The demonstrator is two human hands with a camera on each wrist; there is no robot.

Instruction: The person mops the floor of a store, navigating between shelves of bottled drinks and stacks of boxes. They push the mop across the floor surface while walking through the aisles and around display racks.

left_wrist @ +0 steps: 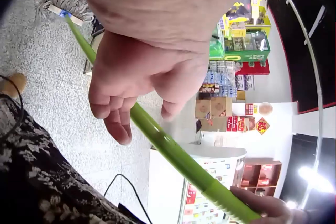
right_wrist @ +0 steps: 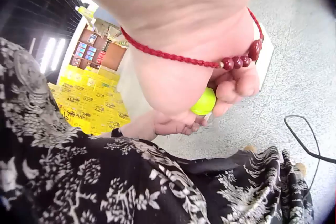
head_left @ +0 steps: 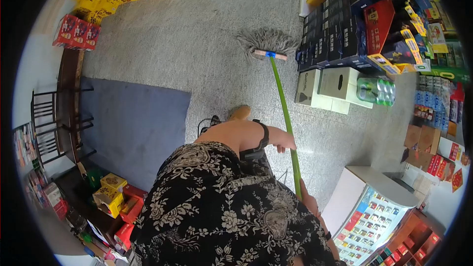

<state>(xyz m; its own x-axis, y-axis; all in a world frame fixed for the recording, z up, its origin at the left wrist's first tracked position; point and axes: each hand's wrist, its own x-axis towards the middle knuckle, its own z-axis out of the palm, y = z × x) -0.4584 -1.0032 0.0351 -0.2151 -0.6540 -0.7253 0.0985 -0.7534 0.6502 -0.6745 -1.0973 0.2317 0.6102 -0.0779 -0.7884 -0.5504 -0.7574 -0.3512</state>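
Black clothing point(head_left: 221, 202) with a pale flower print covers the person's body, closest of all. Both hands are on 1 mop point(head_left: 281, 91), set apart along its green handle point(left_wrist: 173, 150). Left hand point(head_left: 284, 140), lower on the handle, is curled over it, with fingers and thumb on opposite sides; I cannot tell how firm that hold is. Right hand point(head_left: 309, 202) is clamped round the handle near its ridged upper end. Noted: a black strap point(head_left: 253, 153) at the left wrist, a red bracelet point(right_wrist: 168, 56) at the right.

The mop's grey strands point(head_left: 268, 37) lie fanned out on the speckled floor point(head_left: 148, 34), ahead of the person. A blue fitting point(head_left: 270, 54) sits midway on the mop's wooden bar point(head_left: 258, 53). The strands are just beside stacked black boxes point(head_left: 335, 27); contact between the 2 cannot be confirmed. White boxes point(head_left: 335, 83) stand at the near end of that stack, beside a pack of green bottles point(head_left: 376, 91). A blue mat point(head_left: 135, 118) covers the floor to the left. To the right stands a pale counter point(head_left: 345, 197).
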